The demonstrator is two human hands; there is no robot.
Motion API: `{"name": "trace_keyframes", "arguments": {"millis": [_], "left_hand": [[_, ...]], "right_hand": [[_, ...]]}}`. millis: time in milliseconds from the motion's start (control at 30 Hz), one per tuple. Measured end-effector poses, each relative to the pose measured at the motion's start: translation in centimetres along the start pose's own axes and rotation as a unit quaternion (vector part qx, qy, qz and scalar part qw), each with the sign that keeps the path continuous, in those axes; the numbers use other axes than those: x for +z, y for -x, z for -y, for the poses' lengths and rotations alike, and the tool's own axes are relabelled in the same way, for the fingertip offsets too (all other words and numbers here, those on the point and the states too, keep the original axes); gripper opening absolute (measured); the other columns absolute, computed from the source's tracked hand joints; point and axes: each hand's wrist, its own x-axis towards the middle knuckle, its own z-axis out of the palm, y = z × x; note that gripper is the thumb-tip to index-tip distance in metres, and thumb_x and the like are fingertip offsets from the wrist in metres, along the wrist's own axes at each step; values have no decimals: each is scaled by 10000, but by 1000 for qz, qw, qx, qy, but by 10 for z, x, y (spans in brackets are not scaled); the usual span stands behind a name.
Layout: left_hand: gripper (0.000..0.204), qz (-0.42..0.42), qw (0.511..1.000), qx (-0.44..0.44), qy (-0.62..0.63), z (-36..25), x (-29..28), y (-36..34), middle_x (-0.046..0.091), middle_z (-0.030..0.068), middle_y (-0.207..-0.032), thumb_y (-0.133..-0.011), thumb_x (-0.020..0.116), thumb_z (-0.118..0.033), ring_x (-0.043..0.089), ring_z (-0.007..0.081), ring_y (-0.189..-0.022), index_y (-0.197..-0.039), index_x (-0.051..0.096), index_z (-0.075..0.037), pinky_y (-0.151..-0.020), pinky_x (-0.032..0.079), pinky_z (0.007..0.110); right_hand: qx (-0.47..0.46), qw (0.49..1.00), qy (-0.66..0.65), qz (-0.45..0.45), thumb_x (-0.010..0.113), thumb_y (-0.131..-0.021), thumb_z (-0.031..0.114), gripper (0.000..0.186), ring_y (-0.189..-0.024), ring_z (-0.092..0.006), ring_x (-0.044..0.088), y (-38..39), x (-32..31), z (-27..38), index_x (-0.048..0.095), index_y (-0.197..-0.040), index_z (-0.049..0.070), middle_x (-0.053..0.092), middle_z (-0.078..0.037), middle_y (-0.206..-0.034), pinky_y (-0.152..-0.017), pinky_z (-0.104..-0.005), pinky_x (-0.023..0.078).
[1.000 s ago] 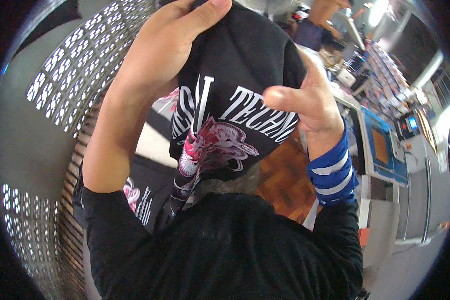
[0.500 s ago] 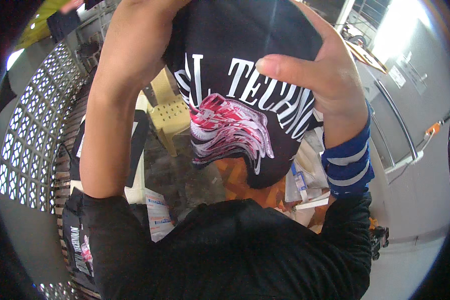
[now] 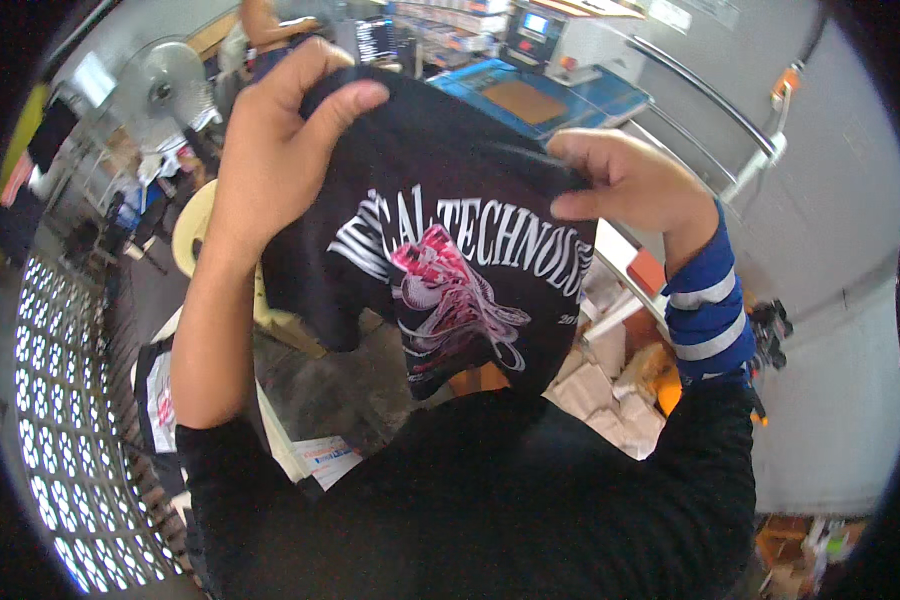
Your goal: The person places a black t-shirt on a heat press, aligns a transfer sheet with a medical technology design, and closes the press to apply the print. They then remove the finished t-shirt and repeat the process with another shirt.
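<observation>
A black printed cloth (image 3: 370,320) hangs in front of me, with white arched lettering and a pink and red graphic on its face. My left hand (image 3: 280,150) pinches its upper left edge, the thumb over the front. At the upper right edge, my right hand (image 3: 635,185) grips it between thumb and fingers. The cloth droops in folds below the hands. Whether it is a whole shirt or a cut panel I cannot tell.
Beyond the cloth is a machine with a blue bed (image 3: 580,95). A pale yellow chair (image 3: 192,235) and a fan (image 3: 165,90) are at left. Another person's arm (image 3: 265,25) shows far back. Packages (image 3: 610,405) lie low at right, beside a grey wall (image 3: 820,300).
The view has swung to the right and up, bringing the blue machine in. Both hands still hold the cloth, now lower in view and spread wider, showing more of the print.
</observation>
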Motion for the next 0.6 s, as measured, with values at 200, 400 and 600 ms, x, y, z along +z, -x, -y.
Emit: {"name": "trace_keyframes", "arguments": {"millis": [200, 400, 600], "left_hand": [[262, 212, 956, -133, 153, 33, 31, 29, 731, 62, -1019, -906, 707, -10, 632, 121, -967, -1166, 673, 9, -893, 483, 282], [338, 209, 937, -212, 181, 76, 74, 79, 693, -7, -873, -741, 725, 166, 628, 74, -815, -1041, 724, 10, -741, 532, 276], [210, 172, 972, -24, 161, 75, 124, 101, 645, 111, -805, -754, 692, 112, 642, 180, -734, -908, 686, -31, -702, 520, 300]], "right_hand": [[133, 945, 262, -147, 809, -753, 16, 265, -792, -327, 645, 62, 17, -56, 661, -972, -1, 668, -185, -852, -732, -408, 506], [213, 878, 289, -316, 808, -667, -60, 324, -802, -367, 681, 78, 72, -63, 665, -946, 21, 683, -165, -824, -723, -393, 522], [248, 853, 349, -299, 736, -733, -68, 225, -776, -305, 713, 136, 95, -84, 756, -938, 24, 688, -176, -800, -689, -369, 540]]}}
